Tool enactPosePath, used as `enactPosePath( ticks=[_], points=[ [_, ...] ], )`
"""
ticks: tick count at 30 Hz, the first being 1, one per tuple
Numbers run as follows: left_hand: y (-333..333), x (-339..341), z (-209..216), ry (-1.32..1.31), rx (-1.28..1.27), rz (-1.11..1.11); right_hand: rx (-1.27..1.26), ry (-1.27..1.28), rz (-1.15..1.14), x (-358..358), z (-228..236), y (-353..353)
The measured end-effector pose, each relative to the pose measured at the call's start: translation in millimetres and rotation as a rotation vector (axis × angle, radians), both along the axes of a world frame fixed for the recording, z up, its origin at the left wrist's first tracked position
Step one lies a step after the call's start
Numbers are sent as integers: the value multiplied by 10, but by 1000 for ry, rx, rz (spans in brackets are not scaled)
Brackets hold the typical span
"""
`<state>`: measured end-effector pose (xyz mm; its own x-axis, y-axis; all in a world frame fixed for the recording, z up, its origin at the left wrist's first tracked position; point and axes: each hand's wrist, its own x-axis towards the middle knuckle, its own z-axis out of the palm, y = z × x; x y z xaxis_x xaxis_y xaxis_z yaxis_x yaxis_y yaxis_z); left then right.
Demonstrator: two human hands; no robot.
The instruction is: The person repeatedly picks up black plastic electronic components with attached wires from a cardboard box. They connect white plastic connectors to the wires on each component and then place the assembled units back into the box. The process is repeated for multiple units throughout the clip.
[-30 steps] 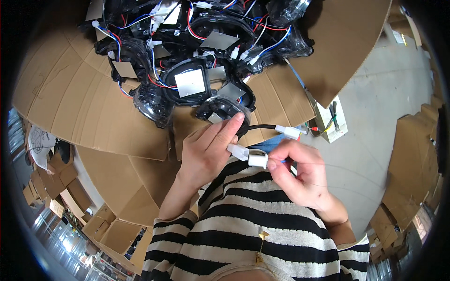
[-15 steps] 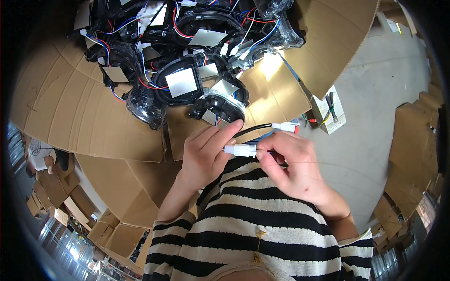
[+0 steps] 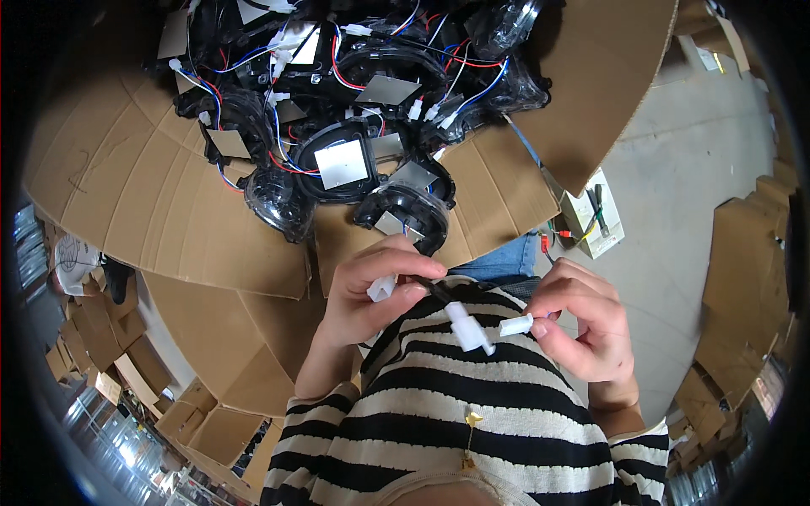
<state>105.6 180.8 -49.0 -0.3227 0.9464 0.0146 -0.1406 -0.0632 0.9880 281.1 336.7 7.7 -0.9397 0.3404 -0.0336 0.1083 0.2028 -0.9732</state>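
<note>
My left hand (image 3: 380, 282) is closed in a pinch on a black cable (image 3: 434, 289). From that cable hangs a white plug connector (image 3: 466, 327), its end pointing down toward my striped shirt. A second white connector (image 3: 381, 288) pokes out beside my left thumb. Between thumb and fingers, my right hand (image 3: 586, 320) grips another white plug connector (image 3: 515, 325). A small gap separates it from the hanging one. Beyond my hands, black lamp units (image 3: 405, 211) with clear covers, silver plates and coloured wires lie piled on cardboard.
Open cardboard flaps (image 3: 489, 190) spread under and around the pile. A white box (image 3: 597, 215) with a dark-handled tool and coloured leads stands on the grey floor to the right. Cardboard boxes (image 3: 747, 270) line the right side. At far left, part of another person (image 3: 80, 266) shows.
My right hand has moved right and down, drawing its connector away from the one at my left hand. The black cable's connector has swung from upper right to below my left hand.
</note>
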Motion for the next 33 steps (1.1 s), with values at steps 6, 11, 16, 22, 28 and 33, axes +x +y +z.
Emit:
enactPosePath(
  ticks=[6, 11, 16, 22, 28, 33],
  points=[
    [-38, 46, -46, -120, 59, 61, -254, 45, -5, 31, -85, -92],
    [-87, 98, -67, -144, 77, 103, -428, 67, -34, -3, -136, -194],
    [-148, 94, -65, -171, 35, 115, -400, 40, -76, 20, -128, -198],
    [-191, 87, -9, 4, -44, 100, -157, -55, -82, 9, -119, -188],
    [-237, 111, -3, 239, -103, -36, -31, -11, -41, 34, -196, -201],
    [-375, 124, 79, 119, -54, 117, -164, 19, -37, 60, -200, -145]
  ],
)
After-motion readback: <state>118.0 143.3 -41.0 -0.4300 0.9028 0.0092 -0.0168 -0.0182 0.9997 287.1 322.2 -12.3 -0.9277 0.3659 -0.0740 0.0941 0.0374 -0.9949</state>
